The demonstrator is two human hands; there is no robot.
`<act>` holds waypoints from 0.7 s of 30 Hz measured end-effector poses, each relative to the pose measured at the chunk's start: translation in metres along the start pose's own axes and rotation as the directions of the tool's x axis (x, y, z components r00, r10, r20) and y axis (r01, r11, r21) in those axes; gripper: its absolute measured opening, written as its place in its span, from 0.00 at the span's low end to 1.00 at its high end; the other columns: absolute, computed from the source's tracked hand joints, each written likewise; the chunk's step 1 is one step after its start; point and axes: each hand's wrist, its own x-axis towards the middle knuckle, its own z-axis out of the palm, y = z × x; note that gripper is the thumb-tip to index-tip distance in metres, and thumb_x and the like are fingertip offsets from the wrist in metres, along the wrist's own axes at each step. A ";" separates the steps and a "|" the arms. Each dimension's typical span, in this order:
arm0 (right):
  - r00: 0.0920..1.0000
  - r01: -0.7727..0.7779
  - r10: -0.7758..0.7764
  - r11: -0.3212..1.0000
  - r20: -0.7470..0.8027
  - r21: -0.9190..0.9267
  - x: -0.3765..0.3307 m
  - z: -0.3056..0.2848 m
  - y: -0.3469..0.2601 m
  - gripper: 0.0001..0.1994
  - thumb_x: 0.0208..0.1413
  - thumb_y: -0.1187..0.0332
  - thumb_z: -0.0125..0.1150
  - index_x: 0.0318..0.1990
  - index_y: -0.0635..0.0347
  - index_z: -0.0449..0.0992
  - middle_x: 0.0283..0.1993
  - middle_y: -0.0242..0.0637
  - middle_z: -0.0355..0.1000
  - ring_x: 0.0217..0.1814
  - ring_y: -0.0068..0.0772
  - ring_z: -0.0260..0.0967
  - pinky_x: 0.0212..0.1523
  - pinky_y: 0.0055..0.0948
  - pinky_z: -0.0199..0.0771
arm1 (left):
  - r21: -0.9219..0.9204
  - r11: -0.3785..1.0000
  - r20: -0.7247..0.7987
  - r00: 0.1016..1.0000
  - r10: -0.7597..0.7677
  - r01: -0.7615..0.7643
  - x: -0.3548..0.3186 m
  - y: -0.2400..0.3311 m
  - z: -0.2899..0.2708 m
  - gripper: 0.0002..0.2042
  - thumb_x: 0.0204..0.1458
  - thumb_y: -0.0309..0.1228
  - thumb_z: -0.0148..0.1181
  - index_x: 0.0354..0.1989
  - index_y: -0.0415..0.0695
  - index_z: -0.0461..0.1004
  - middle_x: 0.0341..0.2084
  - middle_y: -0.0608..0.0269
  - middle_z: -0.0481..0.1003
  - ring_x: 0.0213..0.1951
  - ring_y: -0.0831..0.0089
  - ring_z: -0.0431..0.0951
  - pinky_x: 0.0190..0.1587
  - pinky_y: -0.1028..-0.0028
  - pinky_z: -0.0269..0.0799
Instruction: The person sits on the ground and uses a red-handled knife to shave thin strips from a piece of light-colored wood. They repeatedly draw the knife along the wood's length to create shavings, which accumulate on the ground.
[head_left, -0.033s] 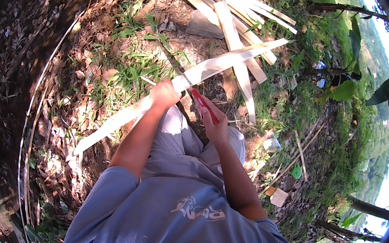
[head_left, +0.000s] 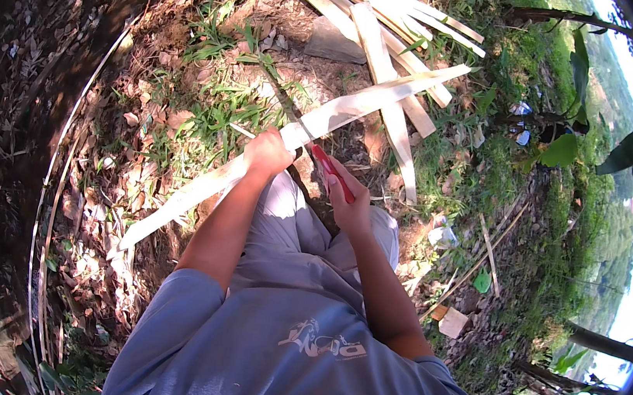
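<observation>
Pale strip [head_left: 377, 99] is clamped by left hand [head_left: 268, 153], long axis slanting lower-left to upper-right over ground [head_left: 332, 77]; red-handled tool [head_left: 343, 186] is gripped crosswise by right hand [head_left: 354, 211], just beside left.

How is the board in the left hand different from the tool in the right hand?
The board is pale; the tool is red at the grip.
The board looks longer than the tool.
In the picture, the board slants up to the right; the tool slants up to the left.
Both are held: the board by the left hand, the tool by the right hand.
</observation>
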 end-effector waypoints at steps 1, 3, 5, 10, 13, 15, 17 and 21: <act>1.000 0.011 -0.011 0.999 -0.011 -0.031 0.000 0.000 0.002 0.21 0.72 0.69 0.61 0.69 0.65 0.76 0.43 0.50 0.85 0.40 0.24 0.81 0.45 0.30 0.80 | 0.004 1.000 0.016 1.000 0.002 -0.002 0.000 0.005 -0.004 0.28 0.51 0.44 0.68 0.54 0.36 0.75 0.48 0.42 0.85 0.52 0.49 0.87 0.57 0.56 0.82; 1.000 0.006 -0.007 0.998 -0.013 -0.070 -0.009 0.009 -0.001 0.21 0.72 0.69 0.61 0.69 0.64 0.77 0.43 0.50 0.85 0.41 0.26 0.82 0.45 0.30 0.80 | 0.005 0.999 0.050 0.998 -0.043 0.043 0.000 0.002 -0.005 0.27 0.51 0.42 0.68 0.55 0.36 0.75 0.50 0.42 0.84 0.53 0.51 0.87 0.57 0.57 0.83; 1.000 -0.004 0.002 0.994 -0.021 -0.105 -0.011 0.010 -0.013 0.21 0.71 0.69 0.62 0.68 0.63 0.77 0.43 0.50 0.85 0.41 0.27 0.83 0.44 0.30 0.80 | 0.001 0.998 0.104 0.992 -0.069 0.070 -0.004 0.005 -0.006 0.30 0.51 0.43 0.69 0.58 0.35 0.75 0.52 0.42 0.84 0.55 0.52 0.86 0.58 0.57 0.82; 0.997 0.052 -0.062 0.981 -0.044 -0.186 -0.037 -0.012 -0.046 0.20 0.69 0.70 0.64 0.67 0.62 0.79 0.41 0.48 0.86 0.36 0.29 0.83 0.40 0.31 0.81 | -0.039 0.997 0.218 0.974 -0.063 0.073 -0.048 0.024 -0.021 0.34 0.51 0.50 0.71 0.59 0.34 0.78 0.52 0.44 0.84 0.55 0.51 0.86 0.58 0.58 0.82; 1.000 -0.007 0.006 0.978 -0.005 -0.207 -0.039 -0.027 -0.048 0.21 0.69 0.70 0.64 0.67 0.61 0.79 0.42 0.48 0.86 0.37 0.28 0.83 0.42 0.29 0.81 | 0.029 1.000 0.267 0.964 -0.011 0.004 -0.045 0.020 -0.005 0.34 0.53 0.53 0.70 0.58 0.33 0.78 0.51 0.44 0.84 0.54 0.51 0.86 0.57 0.57 0.82; 1.000 0.007 -0.013 0.981 -0.028 -0.194 -0.036 -0.027 -0.050 0.21 0.69 0.71 0.63 0.68 0.61 0.78 0.43 0.48 0.86 0.38 0.27 0.83 0.42 0.29 0.80 | 0.029 0.997 0.250 0.966 0.059 -0.068 -0.046 0.017 -0.010 0.34 0.54 0.54 0.70 0.56 0.33 0.79 0.50 0.44 0.85 0.54 0.51 0.86 0.56 0.57 0.82; 1.000 0.014 -0.018 0.983 -0.023 -0.183 -0.037 -0.027 -0.048 0.21 0.69 0.71 0.63 0.68 0.60 0.78 0.44 0.47 0.86 0.39 0.26 0.82 0.42 0.28 0.79 | 0.047 0.993 0.222 0.970 0.094 -0.107 -0.049 0.015 -0.013 0.33 0.55 0.55 0.71 0.53 0.33 0.80 0.49 0.44 0.85 0.53 0.51 0.86 0.55 0.57 0.81; 1.000 0.028 -0.030 0.981 -0.006 -0.192 -0.046 -0.025 -0.033 0.21 0.69 0.72 0.63 0.69 0.60 0.78 0.44 0.45 0.86 0.38 0.23 0.80 0.42 0.27 0.78 | -0.022 0.999 0.186 0.981 0.053 -0.050 -0.055 0.019 -0.018 0.31 0.53 0.53 0.73 0.54 0.36 0.81 0.47 0.45 0.86 0.52 0.53 0.87 0.56 0.58 0.81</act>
